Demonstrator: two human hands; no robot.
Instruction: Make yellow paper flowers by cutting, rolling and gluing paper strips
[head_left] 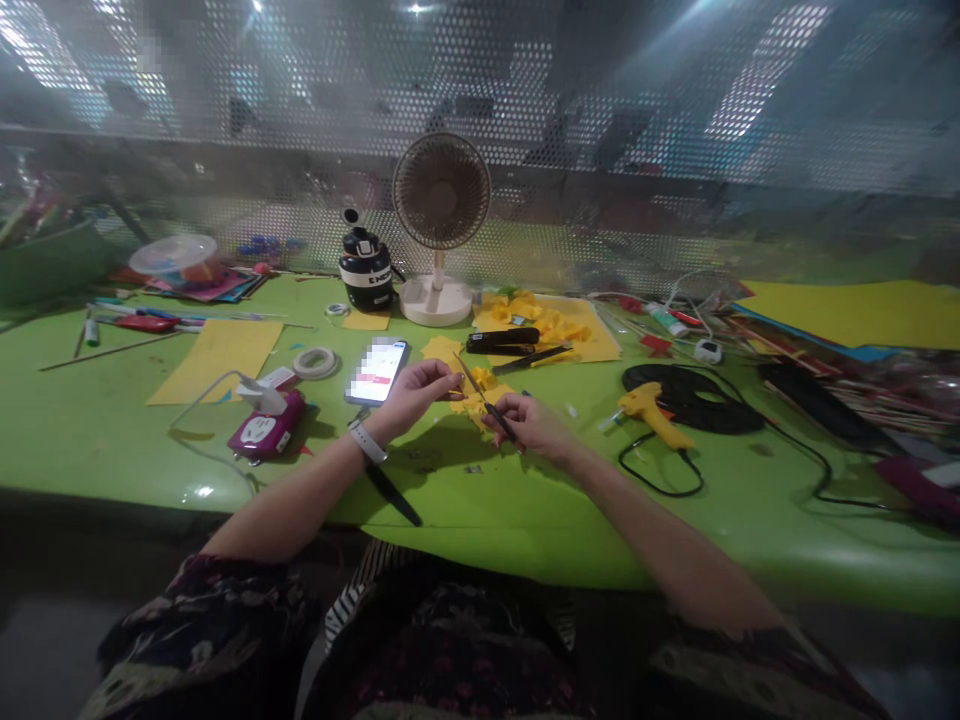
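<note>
My right hand (529, 425) is closed around dark-handled scissors (501, 418), whose slim blade points up and to the left. My left hand (421, 392) pinches with thumb and forefinger just left of the blade; what sits in its fingertips is too small to make out. Cut yellow paper pieces (480, 408) lie under and between both hands. Left of my left hand a phone (376, 372) lies face up with its screen lit. Beyond the hands are a black stapler (502, 341) and a dark, slim tool (534, 360).
A fan (441, 192) and a black bottle (367, 272) stand at the back. Yellow paper flowers (536, 318) lie on a sheet. To the right are a yellow glue gun (654, 412) and a black coil (694, 398). A purple power socket (266, 428) and tape roll (315, 363) sit left.
</note>
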